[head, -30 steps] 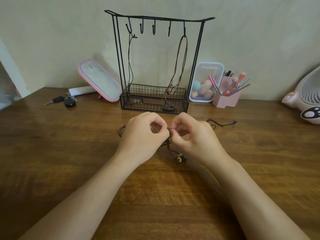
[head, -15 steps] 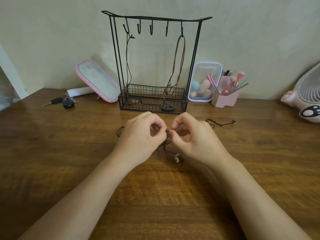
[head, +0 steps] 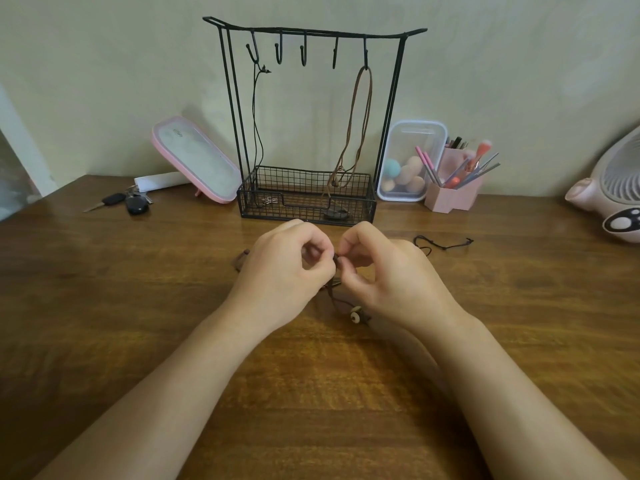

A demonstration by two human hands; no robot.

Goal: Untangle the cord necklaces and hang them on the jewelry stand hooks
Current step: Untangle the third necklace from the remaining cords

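Observation:
A black wire jewelry stand with several hooks stands at the back of the wooden table. A black cord necklace hangs from its leftmost hook and a brown cord necklace from its rightmost hook. In front of the stand, my left hand and my right hand pinch a tangle of dark cord necklaces between their fingertips. A pale bead pendant lies under the tangle. A loose black cord end trails out to the right of my right hand.
A pink-rimmed mirror leans left of the stand, with car keys beside it. A clear box of sponges and a pink brush holder stand to the right. A pink fan sits at the far right.
My fingertips have shifted slightly on the tangle, which stays pinched between both hands. The view has tilted a little; the hung necklaces have not moved.

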